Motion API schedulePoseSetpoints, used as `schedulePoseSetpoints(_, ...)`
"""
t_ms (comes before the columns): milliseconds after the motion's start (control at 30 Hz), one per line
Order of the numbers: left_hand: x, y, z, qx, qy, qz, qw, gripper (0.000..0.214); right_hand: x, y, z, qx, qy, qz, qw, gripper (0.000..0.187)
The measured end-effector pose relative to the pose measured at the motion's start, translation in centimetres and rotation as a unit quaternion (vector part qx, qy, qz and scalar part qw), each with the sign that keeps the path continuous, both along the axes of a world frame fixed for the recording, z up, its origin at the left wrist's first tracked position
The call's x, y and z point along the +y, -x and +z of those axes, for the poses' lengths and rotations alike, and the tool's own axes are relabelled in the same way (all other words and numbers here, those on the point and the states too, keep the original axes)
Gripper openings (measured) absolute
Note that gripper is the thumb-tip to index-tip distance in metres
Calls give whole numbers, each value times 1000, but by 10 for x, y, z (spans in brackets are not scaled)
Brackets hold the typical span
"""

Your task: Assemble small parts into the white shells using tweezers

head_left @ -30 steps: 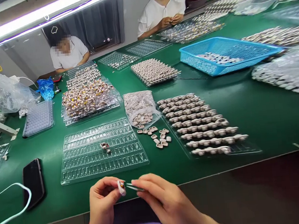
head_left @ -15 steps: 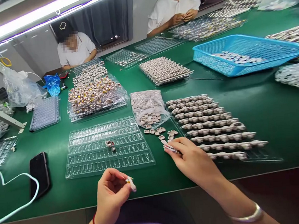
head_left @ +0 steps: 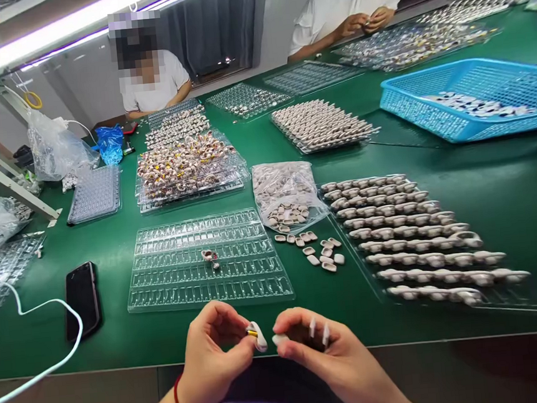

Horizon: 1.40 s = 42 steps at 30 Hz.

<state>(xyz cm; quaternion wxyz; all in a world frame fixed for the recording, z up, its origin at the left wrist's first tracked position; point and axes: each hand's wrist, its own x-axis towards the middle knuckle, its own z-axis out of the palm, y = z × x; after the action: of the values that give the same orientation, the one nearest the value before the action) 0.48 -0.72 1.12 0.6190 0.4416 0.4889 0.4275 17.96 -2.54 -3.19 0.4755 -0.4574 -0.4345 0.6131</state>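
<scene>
My left hand [head_left: 215,341] pinches a small curved whitish plastic part with a yellow strip [head_left: 258,337] between thumb and fingertips. Close to its right, my right hand [head_left: 326,353] is closed on a small beige cap [head_left: 279,339], largely covered by the fingers. A narrow gap separates the two pieces. Beyond the hands, several loose beige caps [head_left: 327,253] lie on the green table in front of an open plastic bag [head_left: 283,181] full of them. One small part with red on it [head_left: 211,258] sits in the clear compartment tray [head_left: 164,295].
Rows of beige pieces [head_left: 423,244] fill a tray at right. Behind are piled parts with yellow strips [head_left: 185,162], another beige stack [head_left: 321,125] and a blue basket [head_left: 430,115]. A phone [head_left: 82,299] and white cable [head_left: 47,302] lie left. Two people [head_left: 157,79] sit across.
My right hand has come from the loose caps by the bag to beside my left hand, bringing a cap. My left hand still holds its part. The whole view has shifted slightly.
</scene>
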Motion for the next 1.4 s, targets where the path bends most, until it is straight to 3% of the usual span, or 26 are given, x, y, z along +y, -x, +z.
schedulePoseSetpoints(200,0,2,-1,-16,17,-8,1000,21,-5,9,5,31,-22,9,999,15)
schedulePoseSetpoints(333,-1,1,-3,-6,17,-6,1000,17,-4,14,11,-21,-106,-51,993,6)
schedulePoseSetpoints(433,-1,0,-3,-4,8,-7,1000,16,-3,15,13,-69,-162,-52,983,4)
schedulePoseSetpoints(767,-2,10,-1,-57,22,-59,996,13,-5,14,11,-99,-193,-31,976,12)
schedulePoseSetpoints(1033,-1,8,-9,-101,56,-43,992,12,-7,17,12,-102,-187,-45,976,9)
schedulePoseSetpoints(1233,-4,6,-7,-57,14,-24,998,13,-9,21,11,-113,-185,-59,974,8)
schedulePoseSetpoints(1400,-11,0,-10,69,-130,14,989,8,-13,26,11,-135,-194,-79,969,10)
